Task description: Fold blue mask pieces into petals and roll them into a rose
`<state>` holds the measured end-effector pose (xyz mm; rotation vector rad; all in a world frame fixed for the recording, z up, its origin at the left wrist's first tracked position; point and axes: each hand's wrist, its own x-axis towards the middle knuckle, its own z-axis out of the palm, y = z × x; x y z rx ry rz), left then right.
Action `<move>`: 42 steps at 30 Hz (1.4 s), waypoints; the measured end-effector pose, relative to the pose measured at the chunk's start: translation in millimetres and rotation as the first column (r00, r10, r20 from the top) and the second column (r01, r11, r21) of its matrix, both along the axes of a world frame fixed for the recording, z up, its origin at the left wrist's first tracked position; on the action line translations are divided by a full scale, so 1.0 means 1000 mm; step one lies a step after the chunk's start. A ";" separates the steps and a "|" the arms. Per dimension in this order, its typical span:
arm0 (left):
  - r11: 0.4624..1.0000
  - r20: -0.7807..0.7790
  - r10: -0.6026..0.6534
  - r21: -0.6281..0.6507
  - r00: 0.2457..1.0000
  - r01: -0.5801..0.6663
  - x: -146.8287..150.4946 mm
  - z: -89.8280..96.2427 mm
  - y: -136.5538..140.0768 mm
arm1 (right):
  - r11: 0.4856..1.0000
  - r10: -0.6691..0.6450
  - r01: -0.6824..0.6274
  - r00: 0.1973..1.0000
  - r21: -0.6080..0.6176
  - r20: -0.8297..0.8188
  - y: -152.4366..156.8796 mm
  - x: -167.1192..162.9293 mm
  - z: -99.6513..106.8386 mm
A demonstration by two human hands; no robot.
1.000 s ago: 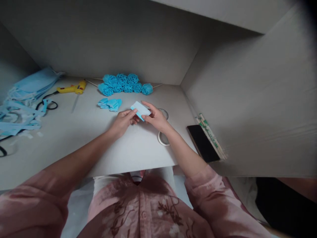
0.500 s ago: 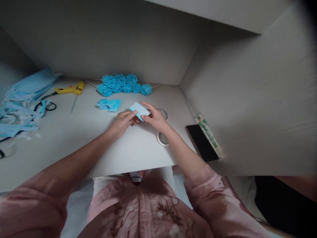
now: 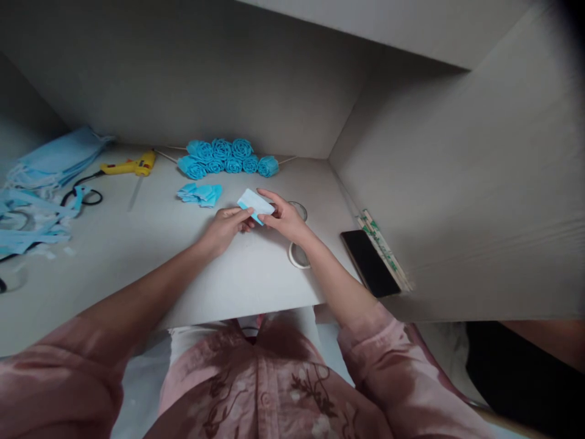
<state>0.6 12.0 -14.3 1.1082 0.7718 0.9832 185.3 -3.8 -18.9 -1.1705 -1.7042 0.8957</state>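
Note:
Between my two hands is a small folded piece of blue and white face mask fabric (image 3: 256, 203), its pale side mostly up and a blue strip along the lower edge. My left hand (image 3: 227, 225) pinches its left corner with the thumb on top. On the right side, my right hand (image 3: 287, 218) grips it between thumb and fingers, the index finger stretched along the far edge. Just behind my left hand lies a heap of cut blue fabric pieces (image 3: 200, 194). Several blue fabric roses (image 3: 222, 157) on thin sticks are stacked against the back wall.
A yellow glue gun (image 3: 132, 164) lies at the back left, near stacked face masks (image 3: 59, 155) and blue strips (image 3: 31, 222). Partly under my right forearm is a tape roll (image 3: 298, 256). A phone (image 3: 371, 262) and paper-wrapped chopsticks (image 3: 386, 247) lie by the right wall.
The folded piece has tilted slightly in my fingers, showing a little more of its pale side. Both hands keep their hold. The whole view has shifted slightly.

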 end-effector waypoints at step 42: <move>0.987 0.218 -0.053 -0.133 0.974 0.084 -0.001 0.007 0.003 | 0.890 -0.094 -0.101 0.914 0.445 0.394 -0.009 0.009 0.025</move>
